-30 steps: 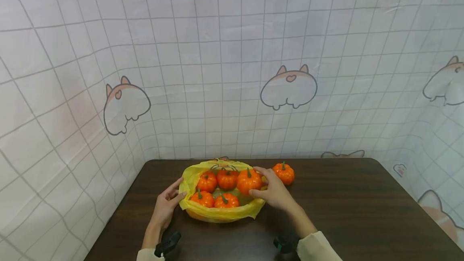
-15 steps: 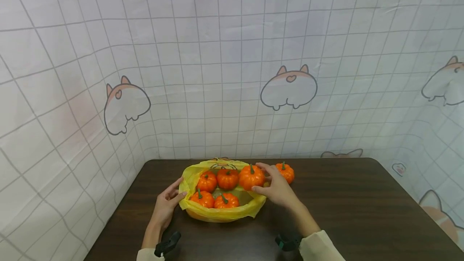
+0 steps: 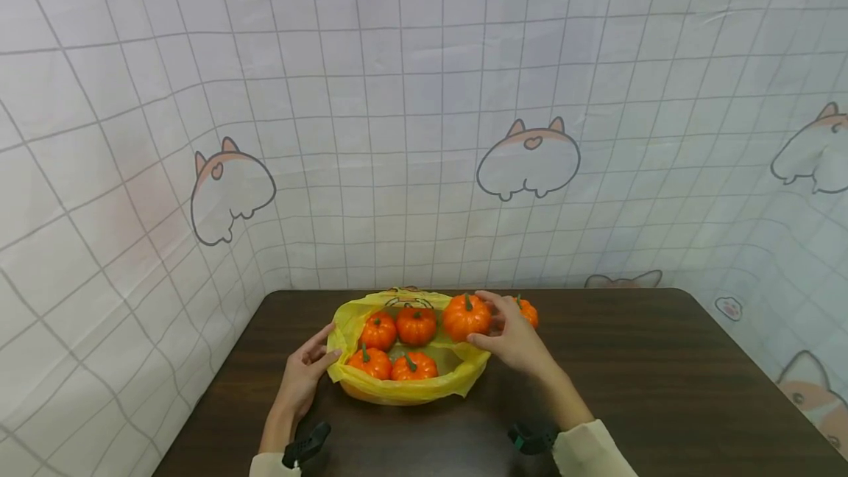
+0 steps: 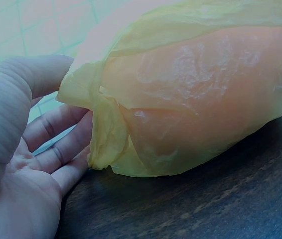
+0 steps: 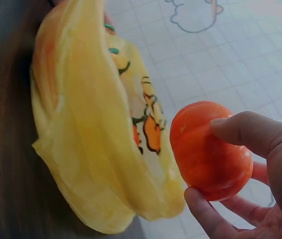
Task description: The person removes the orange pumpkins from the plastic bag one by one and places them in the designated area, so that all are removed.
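My right hand [image 3: 520,341] grips a small orange pumpkin [image 3: 467,319] at the right rim of a yellow plastic bag [image 3: 397,391]. In the right wrist view the pumpkin [image 5: 208,152] is pinched between thumb and fingers, clear of the bag [image 5: 88,134]. Several other pumpkins [image 3: 416,326] lie inside the open bag. At the bag's left edge is my left hand [image 3: 299,381]; in the left wrist view its thumb and fingers [image 4: 64,149] hold the rim of the yellow plastic [image 4: 191,99].
One more pumpkin [image 3: 528,313] sits on the dark wooden table [image 3: 636,374], behind my right hand and partly hidden by it. A white grid cloth [image 3: 411,131] with cartoon dogs hangs behind and at both sides of the table.
My right hand has moved up and to the right with its pumpkin, from inside the bag to its right rim, and now covers more of the outside pumpkin. The left hand has stayed put.
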The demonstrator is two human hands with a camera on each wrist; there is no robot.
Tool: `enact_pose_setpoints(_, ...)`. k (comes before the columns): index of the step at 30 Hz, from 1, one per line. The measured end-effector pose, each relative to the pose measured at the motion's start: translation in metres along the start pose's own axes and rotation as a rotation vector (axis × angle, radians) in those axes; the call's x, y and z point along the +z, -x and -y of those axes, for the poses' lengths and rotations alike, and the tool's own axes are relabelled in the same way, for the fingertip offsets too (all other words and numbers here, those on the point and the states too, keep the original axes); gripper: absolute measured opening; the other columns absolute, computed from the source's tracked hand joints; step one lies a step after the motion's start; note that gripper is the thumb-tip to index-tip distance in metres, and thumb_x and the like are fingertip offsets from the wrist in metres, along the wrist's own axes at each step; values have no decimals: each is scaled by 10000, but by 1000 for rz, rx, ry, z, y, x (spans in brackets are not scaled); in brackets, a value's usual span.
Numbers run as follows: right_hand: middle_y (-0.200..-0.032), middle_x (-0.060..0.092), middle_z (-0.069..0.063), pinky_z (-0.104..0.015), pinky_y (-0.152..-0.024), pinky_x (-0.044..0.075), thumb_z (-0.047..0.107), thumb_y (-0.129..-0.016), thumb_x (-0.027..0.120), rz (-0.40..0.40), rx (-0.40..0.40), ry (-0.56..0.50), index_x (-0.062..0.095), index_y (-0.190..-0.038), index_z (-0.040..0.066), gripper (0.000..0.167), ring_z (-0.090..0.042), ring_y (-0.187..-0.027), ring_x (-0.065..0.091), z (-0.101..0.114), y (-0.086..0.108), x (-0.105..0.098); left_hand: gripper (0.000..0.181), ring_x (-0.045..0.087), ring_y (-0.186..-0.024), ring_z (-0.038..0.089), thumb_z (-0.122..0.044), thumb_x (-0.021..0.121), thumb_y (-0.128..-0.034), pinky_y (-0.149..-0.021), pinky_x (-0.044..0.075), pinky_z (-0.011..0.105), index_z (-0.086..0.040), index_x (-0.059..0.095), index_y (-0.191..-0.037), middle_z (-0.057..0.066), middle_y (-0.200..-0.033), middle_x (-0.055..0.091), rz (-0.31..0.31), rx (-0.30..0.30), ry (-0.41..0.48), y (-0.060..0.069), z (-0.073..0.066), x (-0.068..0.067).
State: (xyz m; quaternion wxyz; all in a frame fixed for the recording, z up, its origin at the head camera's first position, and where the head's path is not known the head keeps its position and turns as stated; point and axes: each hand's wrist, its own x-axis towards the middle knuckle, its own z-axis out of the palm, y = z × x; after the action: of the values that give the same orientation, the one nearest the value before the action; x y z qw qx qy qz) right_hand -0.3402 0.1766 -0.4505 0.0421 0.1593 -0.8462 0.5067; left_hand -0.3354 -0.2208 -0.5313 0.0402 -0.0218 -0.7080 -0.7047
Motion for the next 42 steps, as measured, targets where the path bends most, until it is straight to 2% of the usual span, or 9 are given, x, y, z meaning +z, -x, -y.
enact_pose_setpoints(9,-1388,461,-192,-452,-934,584,166,-863,835,-62,0,-1,487,-1506,162,731,-403,-1211,581,-1,1,-18,591,635,-855,96,-153,717,-966,-825,556,232,-183,511,-1519,-30,-934,704,4,-5,-3,0,0,0)
enact_pose_setpoints(19,-1458,407,-219,-471,-949,576,190,-874,828,-85,29,-23,436,-1545,123,779,-448,-1268,551,-2,2,-36,593,624,-855,96,-146,722,-961,-826,549,228,-188,517,-1516,-34,-922,697,-6,-18,5,0,-1,1)
enact_pose_setpoints(33,-1562,339,-231,-559,-1038,502,289,-914,789,-130,71,15,384,-1581,159,792,-464,-1318,494,-8,7,-61,602,646,-856,99,-149,716,-966,-828,560,232,-191,501,-1526,-28,-940,707,3,-15,-4,0,0,0)
enact_pose_setpoints(42,-1587,289,-253,-557,-989,532,307,-920,781,-155,101,0,348,-1597,151,818,-479,-1348,469,-12,10,-76,601,651,-868,93,-150,714,-967,-828,561,230,-186,499,-1527,-33,-946,707,5,-13,-3,0,1,-1)
